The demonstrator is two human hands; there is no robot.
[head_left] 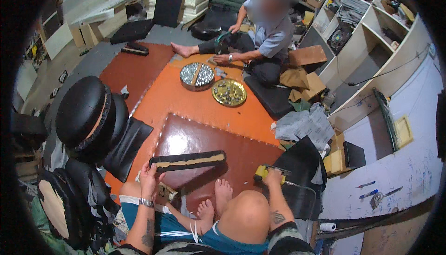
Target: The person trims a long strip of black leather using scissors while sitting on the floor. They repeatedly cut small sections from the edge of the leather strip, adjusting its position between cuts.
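My left hand [149,176] grips one end of a long narrow black upholstered bar [190,161]. A pale strip of bare wood shows along the bar between the edges of its black cover. The bar is held up over the brown mat, in front of my bare feet. On the right, my right hand [275,177] is closed round a yellow staple gun [261,173] with a hose [304,187] running from it. The gun stays apart from the bar, over a sheet of black upholstery material [297,201].
Round black cushions [79,111] are stacked at left. A co-worker [274,32] sits on the floor ahead, holding a green-handled tool. Between us stand a silver round tin [197,87] and a gold tray [239,98] of small pieces. White shelving [362,46] lines the right.
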